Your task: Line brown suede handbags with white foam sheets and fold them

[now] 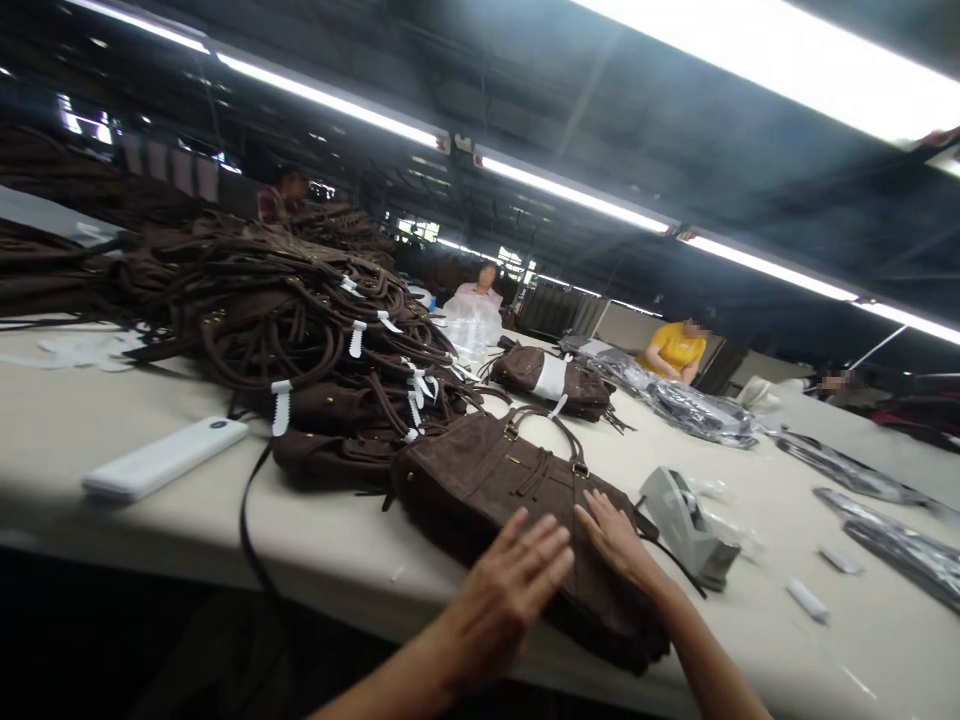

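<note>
A dark brown suede handbag (480,465) lies on its side at the table's near edge, its two handles pointing away from me. My left hand (517,580) is over the lower middle of the bag, fingers stretched out; whether it touches the suede I cannot tell. On the bag's right part rests my right hand (611,530), flat with fingers extended. Neither hand grips anything. Just right of the bag stands a grey tape dispenser (686,530). Left of it rises a large pile of similar brown bags (300,340) with white tags on their handles.
A white oblong device (165,460) lies at the left on the pale table (337,550). Farther back are a bag with a white band (551,375) and plastic-wrapped items (675,400). Several people are beyond, one in a yellow top (677,345).
</note>
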Demonstrator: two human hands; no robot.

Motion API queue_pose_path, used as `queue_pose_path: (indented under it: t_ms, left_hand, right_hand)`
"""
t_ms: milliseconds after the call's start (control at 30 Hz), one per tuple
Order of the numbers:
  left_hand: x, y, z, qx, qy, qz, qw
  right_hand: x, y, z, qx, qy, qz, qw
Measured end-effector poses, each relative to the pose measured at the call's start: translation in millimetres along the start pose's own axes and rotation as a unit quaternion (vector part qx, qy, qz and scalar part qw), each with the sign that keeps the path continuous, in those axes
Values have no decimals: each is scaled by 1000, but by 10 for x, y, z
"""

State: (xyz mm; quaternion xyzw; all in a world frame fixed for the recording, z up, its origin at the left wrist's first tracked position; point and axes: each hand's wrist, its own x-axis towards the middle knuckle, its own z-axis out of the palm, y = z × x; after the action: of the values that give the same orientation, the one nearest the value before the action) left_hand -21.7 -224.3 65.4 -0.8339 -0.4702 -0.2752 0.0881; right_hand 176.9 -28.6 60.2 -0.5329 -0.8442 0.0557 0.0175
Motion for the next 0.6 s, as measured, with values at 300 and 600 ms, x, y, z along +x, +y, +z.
queue_pose_path:
  t_ms: [300, 600]
  left_hand:
    - [-229, -1437, -417, 105, -121, -80, 984]
    - [-392, -1641, 179, 265, -113, 41, 957]
  right_hand:
    - [-1024, -79, 234, -15, 34, -154, 987]
    - [-808, 336, 464, -88, 138, -281, 946]
